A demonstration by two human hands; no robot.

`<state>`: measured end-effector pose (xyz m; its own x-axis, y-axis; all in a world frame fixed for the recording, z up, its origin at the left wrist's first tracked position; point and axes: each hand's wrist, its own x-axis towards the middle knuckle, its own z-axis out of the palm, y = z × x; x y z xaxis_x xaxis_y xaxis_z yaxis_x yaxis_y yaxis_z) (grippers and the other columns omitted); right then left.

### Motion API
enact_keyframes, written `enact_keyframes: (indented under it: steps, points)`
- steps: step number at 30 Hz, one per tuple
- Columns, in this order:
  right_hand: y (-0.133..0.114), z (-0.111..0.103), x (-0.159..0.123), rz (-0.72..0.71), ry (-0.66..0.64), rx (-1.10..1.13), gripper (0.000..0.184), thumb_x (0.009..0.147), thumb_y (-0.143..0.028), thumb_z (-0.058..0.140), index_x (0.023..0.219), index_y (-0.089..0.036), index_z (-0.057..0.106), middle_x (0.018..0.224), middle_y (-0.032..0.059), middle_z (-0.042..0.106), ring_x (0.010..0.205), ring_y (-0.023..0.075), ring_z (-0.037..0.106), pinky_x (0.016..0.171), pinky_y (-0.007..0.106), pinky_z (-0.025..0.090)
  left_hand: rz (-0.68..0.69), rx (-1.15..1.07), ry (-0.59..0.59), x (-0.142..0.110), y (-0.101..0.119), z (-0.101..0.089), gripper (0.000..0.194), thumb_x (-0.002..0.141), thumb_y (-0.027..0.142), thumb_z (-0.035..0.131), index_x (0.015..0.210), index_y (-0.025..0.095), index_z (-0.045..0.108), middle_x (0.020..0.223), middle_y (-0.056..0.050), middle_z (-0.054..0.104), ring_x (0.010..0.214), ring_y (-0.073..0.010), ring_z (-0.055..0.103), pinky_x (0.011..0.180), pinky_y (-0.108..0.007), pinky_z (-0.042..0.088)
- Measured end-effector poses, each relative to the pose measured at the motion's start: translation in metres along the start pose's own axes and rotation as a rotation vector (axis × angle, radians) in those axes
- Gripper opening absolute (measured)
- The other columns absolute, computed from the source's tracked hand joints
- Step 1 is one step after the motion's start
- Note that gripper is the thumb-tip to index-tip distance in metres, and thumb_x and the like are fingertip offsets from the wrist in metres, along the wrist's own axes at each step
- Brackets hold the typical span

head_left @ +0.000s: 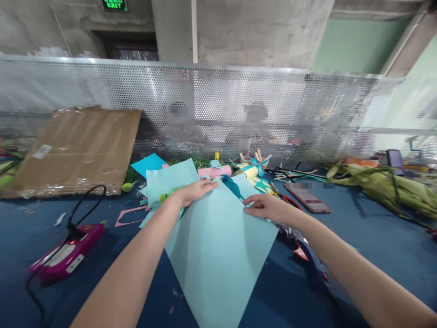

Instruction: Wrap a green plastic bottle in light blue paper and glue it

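A large light-blue sheet of paper (221,255) stands on its corner in front of me, bulging slightly. My left hand (196,192) pinches its upper edge between thumb and fingers. On the right side, my right hand (264,208) grips the sheet's edge with bent fingers. Just behind the sheet, between both hands, lies a dark teal item (232,186) whose kind I cannot make out. Another light-blue piece of paper (170,178) lies beyond my left hand, with a pink roll (215,171) near it.
A magenta power strip (70,255) with a black cord is at left, near a pink paper frame (131,215). Cardboard (78,150) leans against a perforated metal screen (266,91). At right are a phone (309,198) and green husk-like leaves (385,187). Two people sit behind the screen.
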<state>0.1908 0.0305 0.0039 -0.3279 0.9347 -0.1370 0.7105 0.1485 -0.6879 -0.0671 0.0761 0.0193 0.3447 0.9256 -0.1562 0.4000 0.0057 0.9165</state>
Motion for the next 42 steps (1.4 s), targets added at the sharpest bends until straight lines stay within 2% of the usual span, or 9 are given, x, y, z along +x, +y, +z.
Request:
enact_keyframes:
  steps: [5,12,21,24,28,33,36,40,42]
  points:
    - [0.015,-0.009,0.000,0.041,0.116,-0.011,0.018,0.080,-0.022,0.057,0.095,-0.016,0.066,0.074,0.0023,0.072,0.056,0.0134,0.059,0.050,0.021,0.042,0.071,0.166,0.151,-0.003,0.003,-0.030,0.050,0.088,0.057,0.047,0.109,0.016,0.067,0.110,-0.011,0.071,0.102,-0.0260,0.066,0.088,-0.033,0.049]
    - [0.026,-0.006,-0.010,0.174,0.178,-0.055,0.014,0.078,-0.018,0.055,0.088,-0.016,0.064,0.068,0.0028,0.069,0.054,0.0156,0.061,0.049,0.024,0.041,0.003,0.515,0.293,-0.013,-0.019,-0.053,0.049,0.037,0.027,0.088,0.082,0.025,0.068,0.099,-0.008,0.073,0.115,-0.0408,0.056,0.091,-0.036,0.042]
    - [0.012,0.034,-0.061,0.207,0.167,-0.114,0.031,0.082,-0.037,0.056,0.058,-0.024,0.041,0.047,-0.0032,0.057,0.042,0.0160,0.061,0.047,0.025,0.042,0.001,0.675,0.430,-0.048,0.003,-0.014,0.055,0.066,0.063,0.067,0.102,0.021,0.061,0.097,-0.014,0.068,0.104,-0.0396,0.059,0.079,-0.037,0.044]
    - [0.004,0.048,-0.080,0.243,0.112,-0.133,0.039,0.084,-0.041,0.053,0.053,-0.025,0.037,0.043,-0.0026,0.055,0.040,0.0176,0.063,0.046,0.025,0.044,-0.064,0.608,0.278,-0.067,0.013,0.013,0.058,0.068,0.070,0.060,0.095,0.020,0.063,0.083,-0.011,0.069,0.088,-0.0356,0.065,0.069,-0.033,0.044]
    - [-0.004,0.055,-0.096,0.275,-0.020,-0.192,0.046,0.087,-0.047,0.049,0.048,-0.026,0.037,0.043,0.0009,0.058,0.041,0.0190,0.062,0.048,0.028,0.045,-0.119,0.490,0.094,-0.090,0.017,0.038,0.066,0.074,0.073,0.052,0.110,0.018,0.063,0.109,-0.012,0.070,0.101,-0.0353,0.064,0.075,-0.031,0.044]
    - [0.001,0.053,-0.107,0.157,0.160,-0.388,0.037,0.086,-0.049,0.051,0.057,-0.027,0.045,0.054,0.0035,0.064,0.053,0.0233,0.064,0.054,0.033,0.046,-0.264,0.407,0.089,-0.114,0.015,0.032,0.082,0.076,0.066,0.058,0.146,0.028,0.037,0.145,-0.010,0.049,0.130,-0.0367,0.046,0.094,-0.033,0.037]
    - [0.003,0.060,-0.111,-0.081,0.206,-0.307,0.015,0.086,-0.040,0.054,0.087,-0.027,0.062,0.084,0.0062,0.073,0.076,0.0249,0.069,0.066,0.035,0.053,-0.323,0.463,0.063,-0.124,0.014,0.022,0.079,0.077,0.064,0.057,0.147,0.033,0.036,0.134,-0.009,0.060,0.122,-0.0375,0.053,0.090,-0.034,0.039]
    - [-0.002,0.072,-0.109,-0.356,0.167,-0.362,0.038,0.083,-0.028,0.061,0.121,-0.027,0.062,0.135,0.0110,0.059,0.124,0.0309,0.054,0.099,0.047,0.049,-0.332,0.641,0.004,-0.133,0.010,0.017,0.076,0.082,0.066,0.045,0.148,0.031,0.032,0.099,-0.009,0.073,0.094,-0.0360,0.066,0.079,-0.036,0.043]
    - [-0.005,0.075,-0.108,-0.344,0.080,-0.415,0.041,0.086,-0.030,0.060,0.127,-0.024,0.060,0.140,0.0132,0.054,0.129,0.0326,0.050,0.102,0.051,0.047,-0.296,0.730,-0.002,-0.136,0.006,0.018,0.078,0.084,0.066,0.038,0.151,0.027,0.027,0.108,-0.011,0.071,0.099,-0.0360,0.065,0.082,-0.037,0.044]
